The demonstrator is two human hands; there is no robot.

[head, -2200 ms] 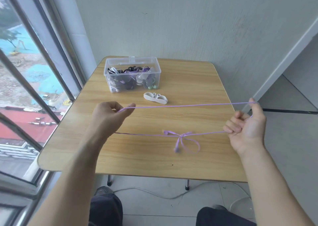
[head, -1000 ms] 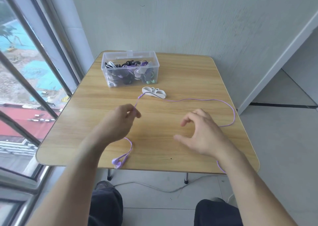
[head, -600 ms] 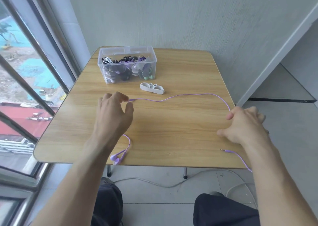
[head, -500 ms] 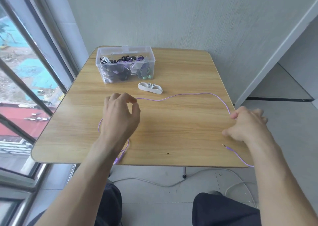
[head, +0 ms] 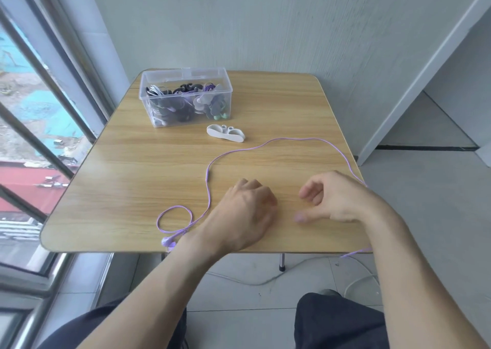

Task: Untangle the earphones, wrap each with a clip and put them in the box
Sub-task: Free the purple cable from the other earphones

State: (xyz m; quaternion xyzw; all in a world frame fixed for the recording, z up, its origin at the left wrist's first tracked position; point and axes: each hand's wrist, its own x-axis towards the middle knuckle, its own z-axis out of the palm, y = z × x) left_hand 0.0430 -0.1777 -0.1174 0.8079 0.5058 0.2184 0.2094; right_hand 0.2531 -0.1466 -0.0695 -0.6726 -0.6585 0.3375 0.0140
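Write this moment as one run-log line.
purple earphone: loose on table | white clip: unused | left hand: curled, empty | right hand: open

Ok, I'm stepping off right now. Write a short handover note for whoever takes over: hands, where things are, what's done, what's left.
Left hand: over the table, fingers curled; grip hidden, cannot tell.
Right hand: loosely open, holds nothing.
Purple earphone: loose on the table, no knot showing, earbuds at the near edge, far end over the right edge.
White clip: unused, beside the box, which holds wrapped sets.
Done: untangling, apparently.
Left: wind the cable, clip it, box it.
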